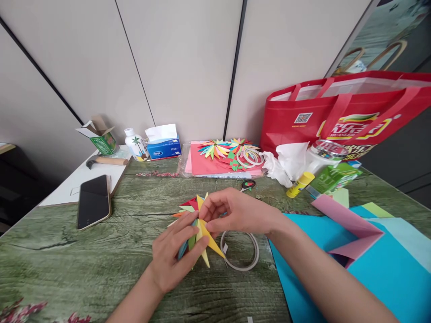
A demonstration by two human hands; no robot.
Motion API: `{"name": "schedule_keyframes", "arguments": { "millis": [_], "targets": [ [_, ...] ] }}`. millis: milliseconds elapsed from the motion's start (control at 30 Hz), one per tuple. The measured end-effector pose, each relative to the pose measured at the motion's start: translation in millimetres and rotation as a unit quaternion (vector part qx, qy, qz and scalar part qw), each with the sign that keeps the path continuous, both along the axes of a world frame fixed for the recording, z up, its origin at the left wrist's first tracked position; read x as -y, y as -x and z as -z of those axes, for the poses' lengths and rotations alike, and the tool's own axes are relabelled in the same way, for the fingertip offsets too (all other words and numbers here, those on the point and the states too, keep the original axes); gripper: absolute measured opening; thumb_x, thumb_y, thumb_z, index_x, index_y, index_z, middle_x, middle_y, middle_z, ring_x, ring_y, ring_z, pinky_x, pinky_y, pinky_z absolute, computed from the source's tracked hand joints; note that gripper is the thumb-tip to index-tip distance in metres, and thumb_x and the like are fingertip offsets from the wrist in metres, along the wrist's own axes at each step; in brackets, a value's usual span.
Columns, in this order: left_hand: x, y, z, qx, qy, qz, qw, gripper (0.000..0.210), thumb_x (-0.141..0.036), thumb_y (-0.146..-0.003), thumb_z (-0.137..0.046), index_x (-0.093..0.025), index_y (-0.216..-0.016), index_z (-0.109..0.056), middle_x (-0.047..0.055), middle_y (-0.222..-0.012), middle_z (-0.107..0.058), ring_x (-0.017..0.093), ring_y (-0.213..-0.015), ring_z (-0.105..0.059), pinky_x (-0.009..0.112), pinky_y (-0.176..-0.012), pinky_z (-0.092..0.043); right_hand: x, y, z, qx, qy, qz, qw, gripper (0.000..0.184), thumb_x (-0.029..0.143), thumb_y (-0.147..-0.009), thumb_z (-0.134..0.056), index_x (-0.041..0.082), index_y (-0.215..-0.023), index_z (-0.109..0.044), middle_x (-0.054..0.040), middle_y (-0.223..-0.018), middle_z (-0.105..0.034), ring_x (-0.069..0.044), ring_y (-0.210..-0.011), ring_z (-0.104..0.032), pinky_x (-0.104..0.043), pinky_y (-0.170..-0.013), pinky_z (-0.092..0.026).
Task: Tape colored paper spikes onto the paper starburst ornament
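A many-pointed folded paper star in yellow, green, blue, red and orange lies under both hands at the middle of the table. My left hand rests over its left side, fingers pressed on the points. From the right, my right hand reaches across with thumb and fingertips pinched at a yellow point near the star's centre. The hands cover much of the star. Just right of it a roll of white tape lies flat, close to the tip of a yellow point.
A phone and a hammer lie at left. Behind are a tissue box, finished paper stars and scissors. At right stand a glue stick and a red bag, with blue paper sheets nearer.
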State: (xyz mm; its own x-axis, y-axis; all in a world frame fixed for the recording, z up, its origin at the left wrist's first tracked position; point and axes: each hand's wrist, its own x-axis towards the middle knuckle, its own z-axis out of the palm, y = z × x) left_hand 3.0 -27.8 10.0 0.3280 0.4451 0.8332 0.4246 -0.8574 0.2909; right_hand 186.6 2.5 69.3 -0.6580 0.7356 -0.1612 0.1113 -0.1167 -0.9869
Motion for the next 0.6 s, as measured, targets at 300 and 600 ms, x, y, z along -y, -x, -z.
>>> {"name": "schedule_keyframes", "arguments": {
  "millis": [300,600],
  "targets": [
    [7,5,4.9,-0.019,0.070,-0.016,0.997,0.028,-0.008,-0.064,-0.069,-0.028,-0.083,-0.069,0.001,-0.076,-0.074,0.027,-0.090,-0.066,0.040,-0.083,-0.053,3,9,1.2,0.029,0.009,0.052,0.998,0.007,0.009,-0.069,-0.056,0.015,-0.066,-0.056,0.0050,-0.057,-0.055,-0.007,-0.052,-0.055,-0.019,-0.055,-0.048],
    [0,-4,8.7,0.140,0.143,-0.061,0.978,0.027,-0.006,-0.068,-0.064,-0.027,-0.085,-0.069,0.002,-0.091,-0.072,0.019,-0.081,-0.067,0.030,-0.074,-0.053,5,-3,-7.0,0.106,-0.195,0.079,0.972,0.011,0.014,-0.077,-0.051,0.017,-0.079,-0.062,0.0001,-0.070,-0.063,-0.011,-0.061,-0.059,-0.022,-0.058,-0.047]
  ]
}}
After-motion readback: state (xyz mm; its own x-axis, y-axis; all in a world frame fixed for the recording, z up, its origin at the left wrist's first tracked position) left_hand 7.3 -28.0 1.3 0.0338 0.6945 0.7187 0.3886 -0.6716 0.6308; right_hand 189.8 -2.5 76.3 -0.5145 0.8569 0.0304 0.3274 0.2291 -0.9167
